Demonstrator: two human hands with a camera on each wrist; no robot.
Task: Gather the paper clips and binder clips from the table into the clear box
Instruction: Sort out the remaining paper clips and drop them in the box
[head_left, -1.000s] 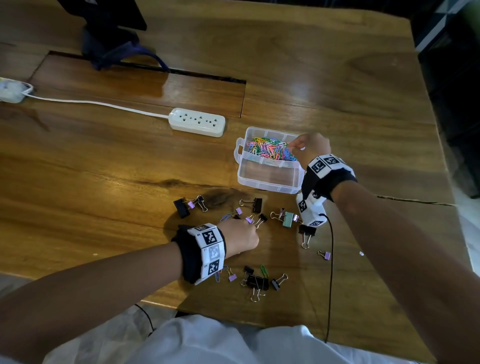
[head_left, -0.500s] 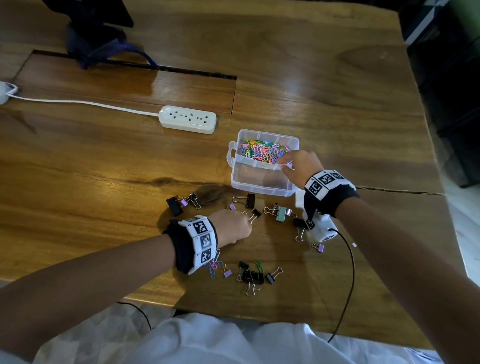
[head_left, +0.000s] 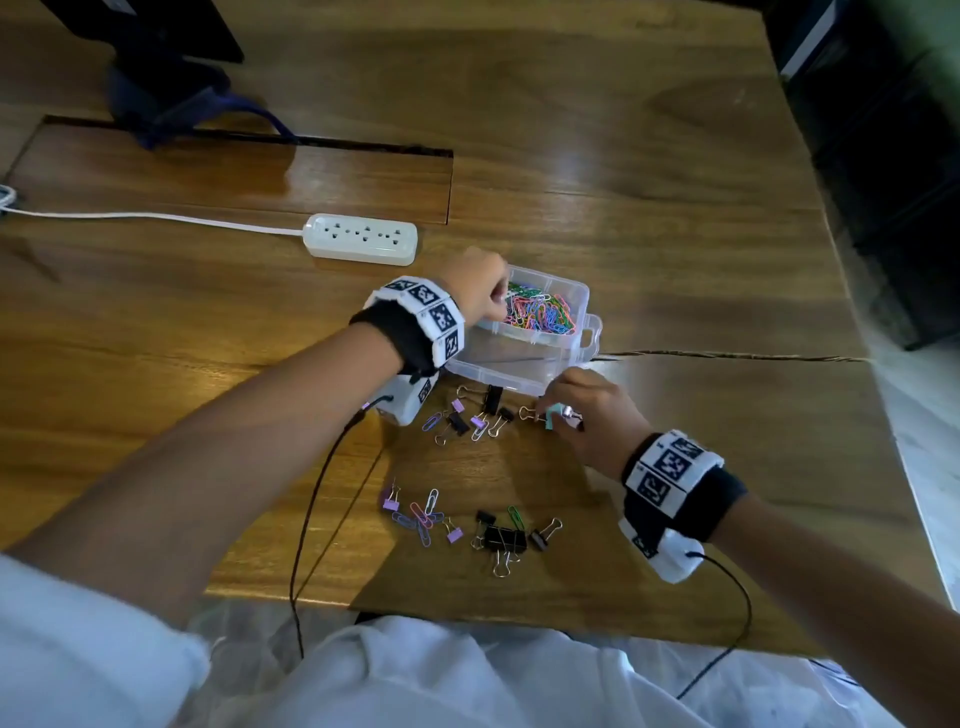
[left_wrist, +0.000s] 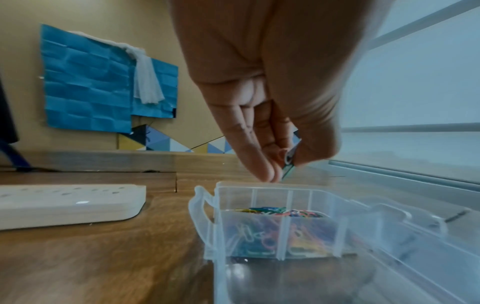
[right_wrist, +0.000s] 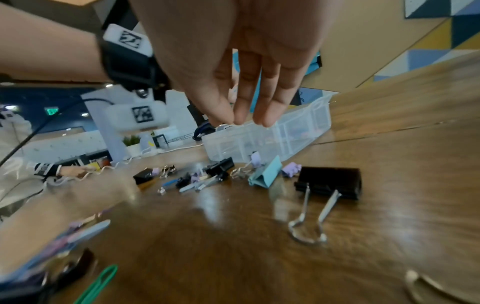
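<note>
Pinching a paper clip (left_wrist: 288, 164) in left grip (head_left: 480, 288) over the clear box (head_left: 582, 299) (release next); right grip (head_left: 587, 415) relaxed, empty, reaching toward teal binder clip (right_wrist: 267, 173).

One clear box (head_left: 524, 364), one power strip (head_left: 361, 244), two hands.

- A glossy wooden table (head_left: 623, 156) fills the head view.
- Left wrist view: tan wall, upper left, bearing creased blue paper (left_wrist: 85, 82); frosted window (left_wrist: 415, 82) at right.
- White power strip (head_left: 361, 238) left of centre.
</note>
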